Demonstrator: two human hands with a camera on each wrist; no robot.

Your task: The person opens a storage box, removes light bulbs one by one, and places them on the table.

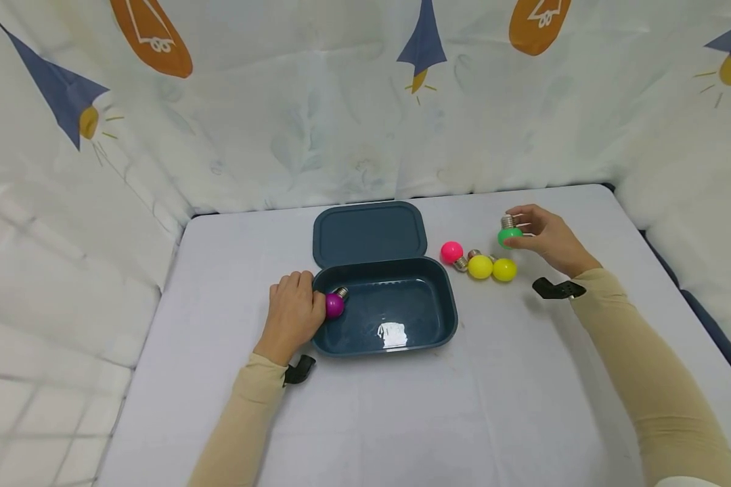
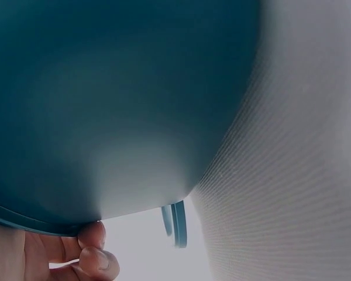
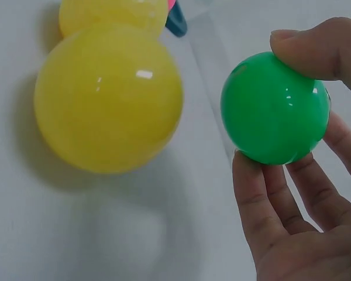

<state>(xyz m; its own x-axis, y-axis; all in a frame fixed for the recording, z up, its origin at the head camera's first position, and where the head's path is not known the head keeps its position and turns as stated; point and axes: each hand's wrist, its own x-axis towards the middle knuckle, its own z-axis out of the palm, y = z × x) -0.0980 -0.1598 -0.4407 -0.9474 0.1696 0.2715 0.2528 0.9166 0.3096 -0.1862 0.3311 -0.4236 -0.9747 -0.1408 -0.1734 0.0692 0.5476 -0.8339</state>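
Note:
My left hand (image 1: 292, 311) grips the left rim of a dark blue rectangular container (image 1: 390, 262); in the left wrist view its curled fingers (image 2: 93, 260) show by the rim, outside the wall. A purple light bulb (image 1: 334, 306) with a metal screw base lies inside the container, close by the left thumb. Off to the right, my right hand (image 1: 551, 237) pinches a green light bulb (image 1: 510, 237) between thumb and fingers, screw base up. The right wrist view shows the green bulb (image 3: 275, 108) beside a yellow bulb (image 3: 108, 99) on the table.
A pink bulb (image 1: 451, 252) and two yellow bulbs (image 1: 480, 266) lie in a cluster right of the container. Behind the container lies a flat dark blue lid (image 1: 370, 233). A white cloth covers the table (image 1: 402, 419); a patterned curtain (image 1: 341, 122) hangs behind it.

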